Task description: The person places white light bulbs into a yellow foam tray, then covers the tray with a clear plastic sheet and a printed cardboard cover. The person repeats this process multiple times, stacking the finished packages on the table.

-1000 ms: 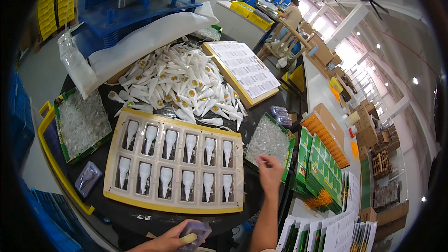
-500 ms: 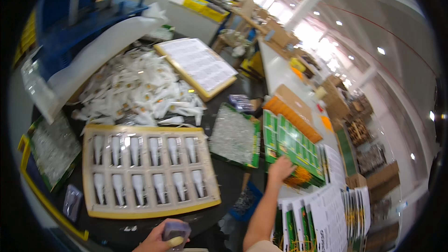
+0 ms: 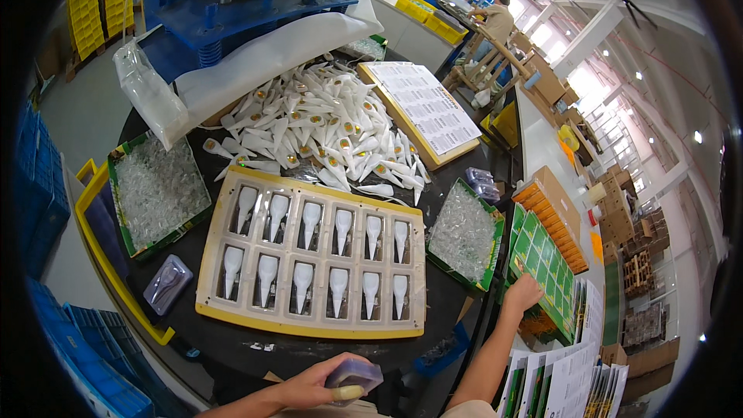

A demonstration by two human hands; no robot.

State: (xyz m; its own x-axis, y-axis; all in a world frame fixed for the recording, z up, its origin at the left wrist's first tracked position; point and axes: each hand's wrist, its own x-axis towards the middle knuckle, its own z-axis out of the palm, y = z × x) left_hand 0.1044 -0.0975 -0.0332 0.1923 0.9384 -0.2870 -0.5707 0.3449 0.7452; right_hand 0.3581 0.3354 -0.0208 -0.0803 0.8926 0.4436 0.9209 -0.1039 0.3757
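The left hand [image 3: 309, 388] is curling its grip around a small clear plastic blister shell [image 3: 354, 376], holding it low at the near edge of the round black bench [image 3: 232, 340]. The right hand [image 3: 523, 292] is reaching out to the side and resting its fingers on the stack of green printed backing cards [image 3: 546, 263] just beyond the bench rim; whether it is pinching a card or only touching the top one cannot be told.

The cream-yellow moulded tray with twelve pockets [image 3: 313, 263] is lying in the middle of the bench, and every pocket is already showing a white cone-shaped nozzle tube [image 3: 309, 220] standing point down. So the loading of the tray seems finished, while the covering with shells and cards looks barely begun, since no pocket is yet wearing a card. A large loose heap of white nozzle tubes [image 3: 317, 131] is waiting behind the tray. Green-edged boxes of clear shells are sitting at the left [image 3: 159, 193] and at the right [image 3: 464, 234].
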